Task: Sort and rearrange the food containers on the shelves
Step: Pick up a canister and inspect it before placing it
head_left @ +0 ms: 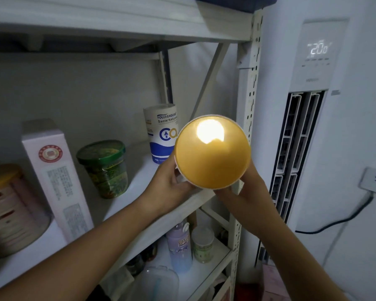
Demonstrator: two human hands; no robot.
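I hold a round can with a shiny gold lid [212, 152] in front of the right end of the middle shelf [139, 187]; the lid faces me and hides the can's body. My left hand [168, 181] grips its left side and my right hand [245, 190] grips its lower right. On that shelf stand a white and blue canister [161, 131], a green-lidded tub [103, 168], a tall white and pink box [57, 177] and a gold-lidded tin [11, 209] at the far left.
The lower shelf [217, 248] carries a pale purple bottle [179, 246], a small jar [203, 244] and a clear plastic container [159, 283]. A perforated metal upright [251, 83] frames the shelving on the right. A white standing air conditioner [306, 127] is right beside it.
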